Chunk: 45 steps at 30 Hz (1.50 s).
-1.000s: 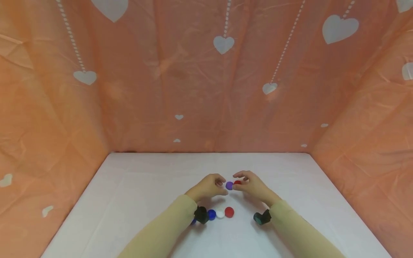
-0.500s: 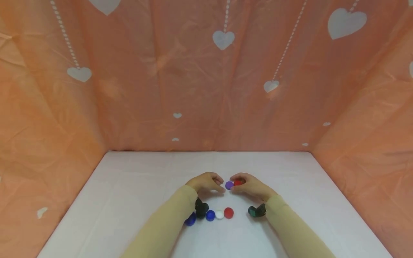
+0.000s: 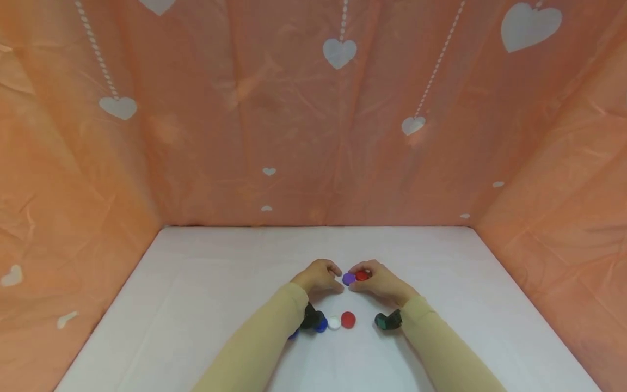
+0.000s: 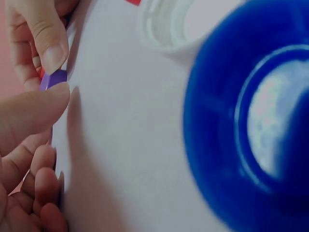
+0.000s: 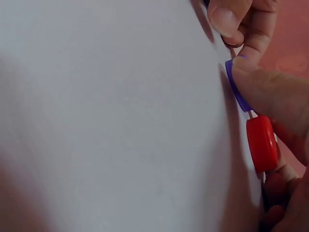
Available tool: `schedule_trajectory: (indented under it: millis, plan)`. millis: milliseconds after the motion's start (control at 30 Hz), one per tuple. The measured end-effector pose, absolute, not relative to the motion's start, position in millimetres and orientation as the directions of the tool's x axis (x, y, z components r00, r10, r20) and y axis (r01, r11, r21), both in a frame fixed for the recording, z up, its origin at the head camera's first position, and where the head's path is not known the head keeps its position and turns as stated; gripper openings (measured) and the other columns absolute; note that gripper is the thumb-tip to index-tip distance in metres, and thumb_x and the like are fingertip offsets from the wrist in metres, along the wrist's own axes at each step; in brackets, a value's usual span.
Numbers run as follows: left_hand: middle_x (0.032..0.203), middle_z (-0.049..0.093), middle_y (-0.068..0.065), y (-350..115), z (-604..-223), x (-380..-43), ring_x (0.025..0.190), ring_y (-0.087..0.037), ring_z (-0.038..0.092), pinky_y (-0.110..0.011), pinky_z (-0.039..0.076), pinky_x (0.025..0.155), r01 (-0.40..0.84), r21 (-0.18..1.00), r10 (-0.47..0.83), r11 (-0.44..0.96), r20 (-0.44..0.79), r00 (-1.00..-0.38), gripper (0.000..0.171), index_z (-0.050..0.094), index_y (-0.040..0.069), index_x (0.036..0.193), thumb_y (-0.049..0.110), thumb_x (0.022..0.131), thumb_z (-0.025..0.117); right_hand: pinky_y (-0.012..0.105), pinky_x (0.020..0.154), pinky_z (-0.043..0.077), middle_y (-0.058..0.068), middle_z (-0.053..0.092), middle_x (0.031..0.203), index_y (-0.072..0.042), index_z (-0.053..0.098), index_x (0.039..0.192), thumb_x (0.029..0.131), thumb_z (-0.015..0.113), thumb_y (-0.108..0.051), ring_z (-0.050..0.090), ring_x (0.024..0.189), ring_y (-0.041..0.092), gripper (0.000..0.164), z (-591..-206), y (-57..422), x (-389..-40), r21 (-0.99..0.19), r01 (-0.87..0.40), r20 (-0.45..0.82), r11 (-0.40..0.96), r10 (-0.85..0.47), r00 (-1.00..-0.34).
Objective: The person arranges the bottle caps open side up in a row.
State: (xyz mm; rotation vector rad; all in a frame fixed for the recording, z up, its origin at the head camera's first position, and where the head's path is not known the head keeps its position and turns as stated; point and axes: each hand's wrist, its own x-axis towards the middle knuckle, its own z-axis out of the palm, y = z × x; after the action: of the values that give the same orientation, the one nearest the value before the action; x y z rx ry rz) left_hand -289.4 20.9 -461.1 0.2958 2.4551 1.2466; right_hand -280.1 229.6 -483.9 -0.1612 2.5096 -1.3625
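My right hand (image 3: 384, 282) pinches a purple bottle cap (image 3: 349, 279) on the white table, thumb on the near side and fingers behind. Within the curve of that hand, right beside the purple one, is a red bottle cap (image 3: 362, 276); the right wrist view shows this red cap (image 5: 262, 143) below the thumb. Just left of the purple cap, my left hand (image 3: 319, 276) holds nothing, its fingers loosely bent and thumb apart from them. In the left wrist view, the left thumb (image 4: 36, 113) comes close to the purple cap (image 4: 54, 79); contact cannot be told.
Nearer me lies a row of bottle caps: red (image 3: 348, 319), white (image 3: 334, 323), blue (image 3: 321, 326) and another blue (image 3: 293, 334), partly hidden by the left wrist camera (image 3: 311, 317). Orange cloth with hearts (image 3: 313, 136) encloses the back and sides of the table.
The right fingers have drawn in closer around the purple cap. My left hand moved left slightly, then back towards the caps. The head view has tilted a little.
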Motion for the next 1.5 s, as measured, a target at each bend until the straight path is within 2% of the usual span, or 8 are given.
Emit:
schedule_trajectory:
  millis: [300, 433, 667, 967, 1067, 1300, 1500]
  plan:
    - [0.082, 0.054, -0.004, 26, -460, -286, 0.079, -0.018, 0.049, -0.033, 0.04, 0.075, 0.017, 0.787, 0.316, 0.616, -0.227, -0.921, 0.028, 0.066, 0.008, 0.095, 0.012, 0.074, 0.084, 0.047, 0.092, 0.035, 0.005, 0.05, 0.117, -0.024, 0.072, 0.102, 0.079, 0.081, -0.029, 0.041, 0.112, 0.026, 0.025, -479, 223, -276, -0.818, -0.021, -0.148, 0.575, -0.245, -0.958]
    - [0.082, 0.053, -0.004, 25, -459, -287, 0.079, -0.019, 0.049, -0.033, 0.04, 0.073, 0.019, 0.796, 0.314, 0.606, -0.217, -0.924, 0.027, 0.066, 0.008, 0.095, 0.014, 0.075, 0.083, 0.048, 0.093, 0.035, 0.005, 0.049, 0.118, -0.026, 0.071, 0.101, 0.08, 0.079, -0.033, 0.04, 0.114, 0.026, 0.024, -477, 222, -275, -0.795, -0.02, -0.148, 0.606, -0.226, -0.963]
    - [0.085, 0.057, -0.002, 22, -460, -290, 0.085, -0.019, 0.051, -0.037, 0.041, 0.083, 0.053, 0.814, 0.357, 0.579, -0.195, -0.913, 0.023, 0.068, 0.011, 0.096, 0.022, 0.079, 0.081, 0.053, 0.098, 0.032, 0.002, 0.051, 0.119, -0.028, 0.072, 0.102, 0.084, 0.075, -0.038, 0.04, 0.117, 0.024, 0.021, -478, 225, -278, -0.792, -0.06, -0.121, 0.607, -0.254, -0.96]
    - [0.088, 0.067, 0.001, 18, -465, -293, 0.088, -0.016, 0.059, -0.039, 0.043, 0.091, -0.002, 0.893, 0.411, 0.45, -0.209, -0.888, 0.023, 0.068, 0.011, 0.103, 0.022, 0.085, 0.076, 0.045, 0.096, 0.032, -0.003, 0.059, 0.113, -0.025, 0.074, 0.098, 0.087, 0.07, -0.043, 0.046, 0.111, 0.02, 0.021, -481, 230, -282, -0.839, -0.113, -0.074, 0.532, -0.318, -0.945]
    - [0.091, 0.068, 0.001, 18, -465, -293, 0.092, -0.017, 0.06, -0.041, 0.042, 0.094, -0.03, 0.903, 0.402, 0.429, -0.22, -0.889, 0.024, 0.068, 0.012, 0.105, 0.023, 0.085, 0.076, 0.043, 0.095, 0.033, -0.006, 0.061, 0.111, -0.027, 0.074, 0.098, 0.088, 0.068, -0.043, 0.049, 0.108, 0.018, 0.02, -481, 231, -282, -0.837, -0.11, -0.071, 0.535, -0.307, -0.949]
    - [0.097, 0.069, 0.0, 17, -466, -292, 0.102, -0.02, 0.058, -0.044, 0.038, 0.099, -0.052, 0.914, 0.381, 0.402, -0.219, -0.898, 0.028, 0.069, 0.013, 0.108, 0.03, 0.086, 0.075, 0.043, 0.094, 0.036, -0.002, 0.059, 0.111, -0.023, 0.074, 0.099, 0.088, 0.069, -0.041, 0.05, 0.106, 0.018, 0.021, -481, 230, -277, -0.858, -0.054, -0.087, 0.511, -0.248, -0.965]
    - [0.098, 0.068, 0.001, 19, -470, -290, 0.1, -0.019, 0.056, -0.041, 0.041, 0.094, -0.052, 0.922, 0.358, 0.383, -0.2, -0.912, 0.026, 0.071, 0.013, 0.103, 0.032, 0.087, 0.073, 0.042, 0.093, 0.036, -0.001, 0.061, 0.109, -0.022, 0.074, 0.098, 0.09, 0.068, -0.037, 0.051, 0.105, 0.019, 0.018, -484, 230, -274, -0.88, -0.027, -0.094, 0.474, -0.23, -0.969]
